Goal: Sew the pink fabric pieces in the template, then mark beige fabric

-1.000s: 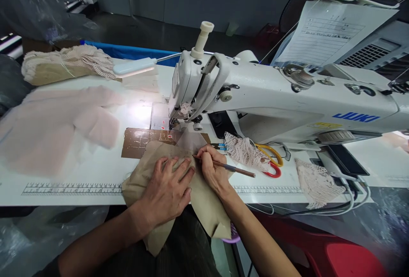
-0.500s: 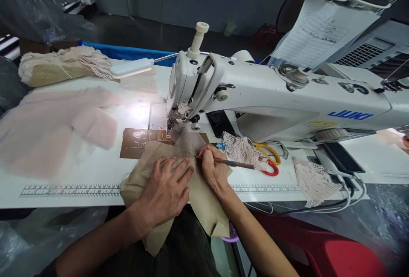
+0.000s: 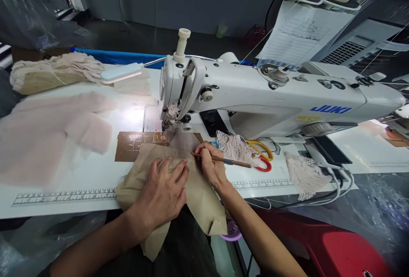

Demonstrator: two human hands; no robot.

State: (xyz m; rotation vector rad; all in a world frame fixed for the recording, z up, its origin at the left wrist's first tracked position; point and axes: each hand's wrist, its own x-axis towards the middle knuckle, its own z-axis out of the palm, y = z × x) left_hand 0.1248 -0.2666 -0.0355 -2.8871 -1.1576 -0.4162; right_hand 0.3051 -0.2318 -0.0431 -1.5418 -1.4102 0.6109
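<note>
My left hand lies with fingers spread on a khaki cloth, which hangs over the table's front edge. Pinched in my right hand is a brown pencil, its tip touching the cloth near the upper edge. A sheer, pale triangular piece shows between the cloth and the sewing machine's needle area. Beneath the cloth's upper left lies a brown plate. The white sewing machine stands just beyond both hands.
Right of my right hand are lace pieces, scissors with yellow and red handles and a dark phone. Sheer pink fabric covers the left. A lace bundle lies behind it. A red stool stands lower right.
The camera view has shifted, so the machine and table appear further left. The pencil tip has moved slightly along the cloth. My left hand remains flat on the cloth.
</note>
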